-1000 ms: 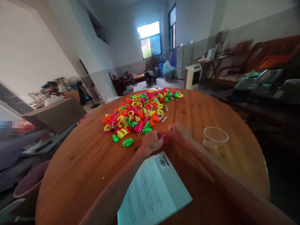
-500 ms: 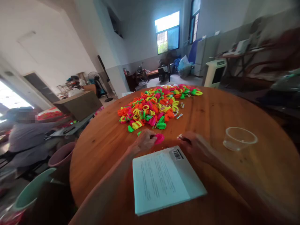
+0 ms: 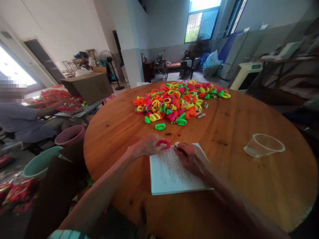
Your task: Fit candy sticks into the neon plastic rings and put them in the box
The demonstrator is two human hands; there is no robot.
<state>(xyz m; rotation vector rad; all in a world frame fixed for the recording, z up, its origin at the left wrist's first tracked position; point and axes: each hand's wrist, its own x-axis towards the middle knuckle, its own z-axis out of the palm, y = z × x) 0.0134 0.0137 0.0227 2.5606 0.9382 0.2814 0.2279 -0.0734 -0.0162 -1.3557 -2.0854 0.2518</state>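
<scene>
The biggest thing here is a round wooden table. Past its left edge sits a person in a light top, with an arm held out to a heap of red things. A brown box is just beside that heap. A big pile of bright loops lies by the table's far edge, all pink, orange, yellow and green. Near the left edge, lower down, are a green tub and a pink tub. A stack of white paper with lines of print lies flat between the pile and the near edge of the table. Both hands are over the far edge of the paper, close but apart. I cannot tell if they touch the paper. The left hand has its fingers clamped on the pink loop. The right hand pinches something small, just beside that loop. A clear cup sits toward the right edge of the table. One green loop lies by itself in front of the pile. Some tiny sticks lie at the pile's right side. Smallest is the white bit at the right fingertips, too little to make out.
</scene>
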